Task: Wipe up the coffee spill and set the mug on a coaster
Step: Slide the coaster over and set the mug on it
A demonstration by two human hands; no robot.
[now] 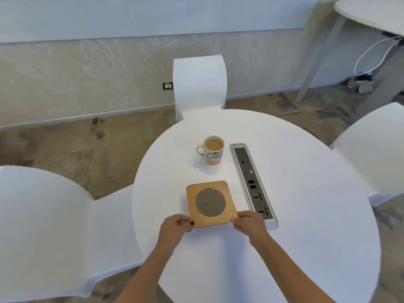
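Head view, looking down on a round white surface. My left hand pinches the near-left corner of the coaster, thumb on top with a dark-painted nail, the other fingers curled at its edge. My right hand pinches the near-right corner in the same way, its fingers bent round the rim. The coaster is a square wooden plate with rounded corners and a round woven-mesh inset at its centre. Its far part lies over the surface; whether the near edge rests on it or is slightly lifted, I cannot tell.

The mug stands upright on the bare surface beyond the coaster and apart from it, handle to the left, filled with light-brown coffee, lettering on its side and an orange band at its foot. Just right of the mug and coaster, a long silver socket strip runs from far to near; its near end lies just beside my right hand.

Three white chairs stand around the surface: one at the far side, one at the left, one at the right. A second table shows at upper right, with white cable hanging below it.
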